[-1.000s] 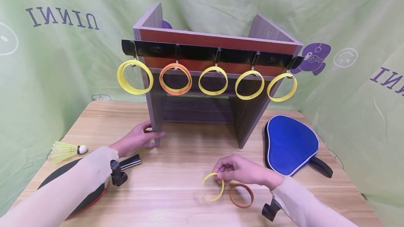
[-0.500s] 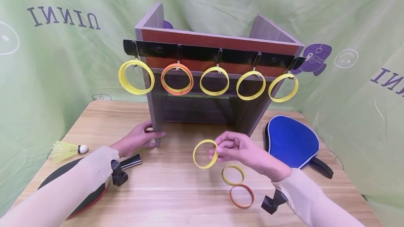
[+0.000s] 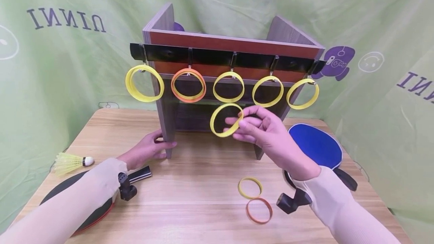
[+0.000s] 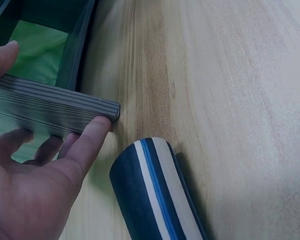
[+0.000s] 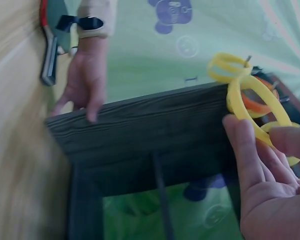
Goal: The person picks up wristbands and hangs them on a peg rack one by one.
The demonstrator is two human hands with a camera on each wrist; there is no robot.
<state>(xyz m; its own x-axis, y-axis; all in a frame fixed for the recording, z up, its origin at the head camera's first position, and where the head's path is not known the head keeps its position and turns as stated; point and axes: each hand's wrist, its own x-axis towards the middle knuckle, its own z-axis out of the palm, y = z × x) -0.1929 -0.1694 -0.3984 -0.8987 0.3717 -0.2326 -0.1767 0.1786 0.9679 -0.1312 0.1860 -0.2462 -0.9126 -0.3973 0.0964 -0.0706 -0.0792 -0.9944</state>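
My right hand (image 3: 271, 134) pinches a yellow ring (image 3: 223, 135) between thumb and fingers, raised in front of the grey wooden shelf. It is just below the middle hanging ring in the head view. My left hand (image 3: 145, 150) grips the lower front edge of the shelf's left side panel (image 3: 166, 123), thumb on one face and fingers on the other. A black strip (image 3: 210, 55) with several hooks runs across the shelf's top front. Yellow rings hang from the hooks; the second hook from the left also bears an orange ring (image 3: 183, 100).
On the table (image 3: 190, 206) lie a yellow ring (image 3: 250, 198) and an orange-red ring (image 3: 258, 221). A table tennis bat (image 3: 96, 214) and a yellow shuttlecock (image 3: 69, 163) lie at the left. At the right is a blue bat case (image 3: 315, 144), partly behind my right arm.
My right hand has lifted the yellow ring from the table up and away toward the hanging rings. The left hand stays on the panel.
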